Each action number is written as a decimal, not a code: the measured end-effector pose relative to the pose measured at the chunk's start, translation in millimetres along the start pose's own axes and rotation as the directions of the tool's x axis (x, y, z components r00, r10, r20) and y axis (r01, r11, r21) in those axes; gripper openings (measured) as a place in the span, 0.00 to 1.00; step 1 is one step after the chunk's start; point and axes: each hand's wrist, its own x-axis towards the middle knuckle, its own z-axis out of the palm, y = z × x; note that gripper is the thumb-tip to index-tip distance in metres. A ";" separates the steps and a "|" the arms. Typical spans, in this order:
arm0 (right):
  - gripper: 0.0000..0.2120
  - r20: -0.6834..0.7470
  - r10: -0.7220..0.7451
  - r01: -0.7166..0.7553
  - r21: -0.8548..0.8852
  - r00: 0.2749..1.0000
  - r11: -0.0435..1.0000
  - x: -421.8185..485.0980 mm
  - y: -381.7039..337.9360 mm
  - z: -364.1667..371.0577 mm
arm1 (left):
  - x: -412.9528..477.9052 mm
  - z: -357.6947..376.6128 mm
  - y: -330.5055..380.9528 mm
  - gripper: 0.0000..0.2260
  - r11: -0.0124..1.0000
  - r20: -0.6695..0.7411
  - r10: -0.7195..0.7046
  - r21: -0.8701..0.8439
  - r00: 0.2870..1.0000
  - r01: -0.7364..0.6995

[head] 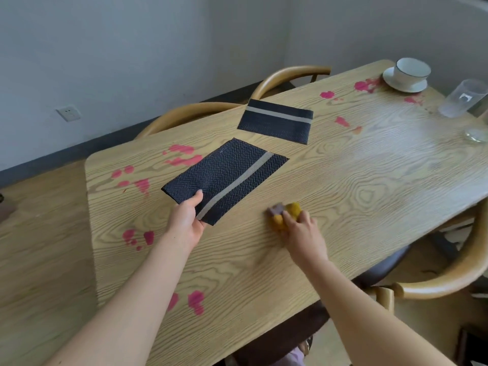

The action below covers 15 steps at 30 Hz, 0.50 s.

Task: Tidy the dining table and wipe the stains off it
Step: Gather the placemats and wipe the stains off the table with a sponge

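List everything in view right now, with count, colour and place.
table: 1, light wood, fills view
placemats: 2, dark with a grey stripe; near placemat mid-table, far placemat at the far edge
stains: many, pink-red, left end, near edge and far right corner
saucer: 1, white, far right corner
cup: 1, white, on the saucer
glasses: 2, clear, right edge, one cut off
chairs: 3, wooden, two beyond table, one right
wall socket: 1, white, left wall
cleaning pad: 1, yellow and purplish, blurred, near mid-table
left hand: 1, pinches near placemat's corner
right hand: 1, grips the cleaning pad
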 end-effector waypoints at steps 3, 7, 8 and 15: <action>0.24 -0.033 0.193 -0.193 0.004 0.981 0.981 17.8 49.9 -18.4 | 0.4 -7.6 2.7 0.16 1.000 -0.010 -0.018 -0.003 1.000 0.018; 0.24 0.006 0.267 -0.267 0.062 0.964 0.962 25.2 38.9 -19.5 | 0.9 -14.9 6.5 0.16 1.000 -0.031 -0.014 -0.015 0.999 0.014; 0.23 0.007 0.223 -0.223 0.055 0.975 0.973 25.0 25.7 -16.9 | 1.0 -15.3 6.9 0.15 1.000 -0.045 -0.009 -0.027 0.999 0.008; 0.20 0.231 -0.287 0.296 -0.006 0.930 0.955 -9.6 -99.0 11.5 | -2.3 -20.3 11.9 0.14 0.999 -0.070 -0.006 -0.036 0.998 0.004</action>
